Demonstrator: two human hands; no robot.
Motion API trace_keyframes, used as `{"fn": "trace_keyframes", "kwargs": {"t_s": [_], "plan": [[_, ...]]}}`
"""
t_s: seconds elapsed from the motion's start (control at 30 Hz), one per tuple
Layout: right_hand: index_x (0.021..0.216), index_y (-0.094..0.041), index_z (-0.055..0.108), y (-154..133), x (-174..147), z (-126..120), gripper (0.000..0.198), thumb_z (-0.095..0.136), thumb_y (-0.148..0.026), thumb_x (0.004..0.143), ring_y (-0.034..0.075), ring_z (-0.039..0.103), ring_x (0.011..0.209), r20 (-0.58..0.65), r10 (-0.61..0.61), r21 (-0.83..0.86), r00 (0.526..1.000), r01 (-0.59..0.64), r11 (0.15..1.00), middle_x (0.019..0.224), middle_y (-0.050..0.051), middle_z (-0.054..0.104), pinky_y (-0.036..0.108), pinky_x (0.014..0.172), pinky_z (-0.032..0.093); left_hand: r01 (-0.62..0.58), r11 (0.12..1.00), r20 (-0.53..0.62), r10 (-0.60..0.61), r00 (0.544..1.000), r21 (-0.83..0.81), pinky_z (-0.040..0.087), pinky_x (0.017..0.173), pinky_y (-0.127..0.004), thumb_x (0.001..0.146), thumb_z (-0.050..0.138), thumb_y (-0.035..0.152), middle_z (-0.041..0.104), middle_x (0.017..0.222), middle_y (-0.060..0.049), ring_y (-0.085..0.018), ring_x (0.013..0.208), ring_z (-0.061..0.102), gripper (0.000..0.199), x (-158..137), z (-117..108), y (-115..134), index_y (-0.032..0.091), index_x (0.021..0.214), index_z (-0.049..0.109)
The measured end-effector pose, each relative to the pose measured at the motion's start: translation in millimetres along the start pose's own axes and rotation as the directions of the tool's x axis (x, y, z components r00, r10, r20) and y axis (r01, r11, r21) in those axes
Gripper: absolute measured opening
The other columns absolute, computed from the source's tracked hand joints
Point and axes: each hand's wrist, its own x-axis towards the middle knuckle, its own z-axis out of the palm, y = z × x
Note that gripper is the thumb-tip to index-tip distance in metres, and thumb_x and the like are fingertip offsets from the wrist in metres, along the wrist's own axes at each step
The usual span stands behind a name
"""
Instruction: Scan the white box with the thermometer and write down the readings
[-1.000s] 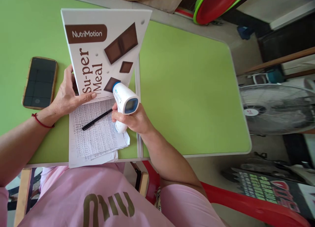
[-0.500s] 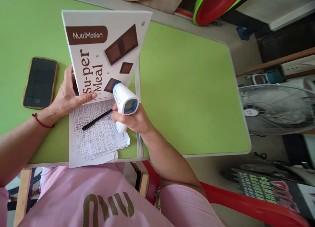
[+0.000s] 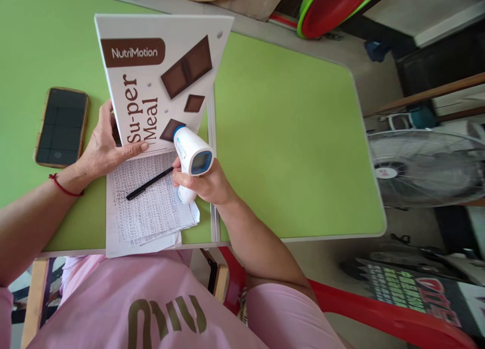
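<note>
My left hand (image 3: 109,142) grips the lower left edge of a white box (image 3: 151,86) printed "NutriMotion Su-per Meal", thumb on its front, other fingers mostly hidden behind. The box is tilted up toward me. In my right hand (image 3: 204,185) is a white and blue infrared thermometer (image 3: 191,149), fingers wrapped round its handle. Its nose points at the lower part of the box front; whether they touch I cannot tell. The little screen faces me and looks dark. Beneath lie handwritten paper sheets (image 3: 147,222) with a black pen (image 3: 149,183) on top.
A phone in a tan case (image 3: 62,127) lies left of my left hand on the green table (image 3: 295,137). Right of the table stands a fan (image 3: 424,169). Red and green basins (image 3: 333,10) are beyond the far edge, and a red chair (image 3: 379,308) is at lower right.
</note>
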Motion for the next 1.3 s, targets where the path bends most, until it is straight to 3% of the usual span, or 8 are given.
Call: {"fn": "trace_keyframes", "kwargs": {"t_s": [0.63,0.93,1.13,1.2,1.3], "plan": [[0.086,-0.017,0.062,0,-1,-1,0.032,0.076,-0.039,0.066,0.017,0.061,0.067,0.008,-0.003,-0.014,1.0,0.003,1.0,0.068,0.001,0.063,0.036,0.063,0.051,-0.032,0.998,0.017,0.031,0.999,0.061,0.053,0.099,-0.048,0.084,0.069,0.063,0.051,0.133,-0.016,-0.032,0.122,0.054,0.078,-1,-1,0,0.019,0.138,0.033],[0.084,-0.018,0.062,2,0,-2,0.031,0.076,-0.039,0.067,0.017,0.061,0.066,0.021,-0.017,-0.018,1.0,0.018,1.0,0.068,0.001,0.063,0.035,0.062,0.051,-0.02,1.0,-0.002,0.02,1.0,0.0,0.054,0.098,-0.047,0.08,0.072,0.065,0.053,0.13,-0.015,-0.031,0.121,0.056,0.079,0,2,1,0.018,0.133,0.035],[0.085,-0.019,0.062,-9,11,-1,0.031,0.077,-0.038,0.066,0.015,0.06,0.059,-0.062,-0.121,0.052,0.991,0.124,0.991,0.068,-0.001,0.062,0.034,0.059,0.052,-0.076,0.996,-0.075,0.08,0.994,0.052,0.052,0.1,-0.05,0.076,0.075,0.066,0.05,0.131,-0.015,-0.033,0.125,0.051,0.085,10,-16,-1,0.02,0.133,0.031],[0.083,-0.019,0.062,-18,14,-6,0.029,0.075,-0.04,0.067,0.015,0.06,0.058,-0.126,-0.188,-0.016,0.974,0.188,0.982,0.068,-0.001,0.062,0.035,0.058,0.051,-0.099,0.99,-0.086,0.108,0.99,0.104,0.051,0.101,-0.051,0.071,0.08,0.066,0.047,0.133,-0.016,-0.033,0.125,0.05,0.094,15,-23,-7,0.02,0.135,0.028],[0.072,-0.02,0.058,-26,14,-21,0.029,0.073,-0.045,0.07,0.016,0.058,0.06,-0.214,-0.266,-0.303,0.94,0.195,0.933,0.065,0.001,0.061,0.036,0.06,0.049,-0.075,0.989,-0.098,0.088,0.991,0.13,0.044,0.108,-0.052,0.075,0.079,0.063,0.043,0.136,-0.012,-0.031,0.127,0.046,0.093,19,-24,-15,0.02,0.138,0.025]]}}
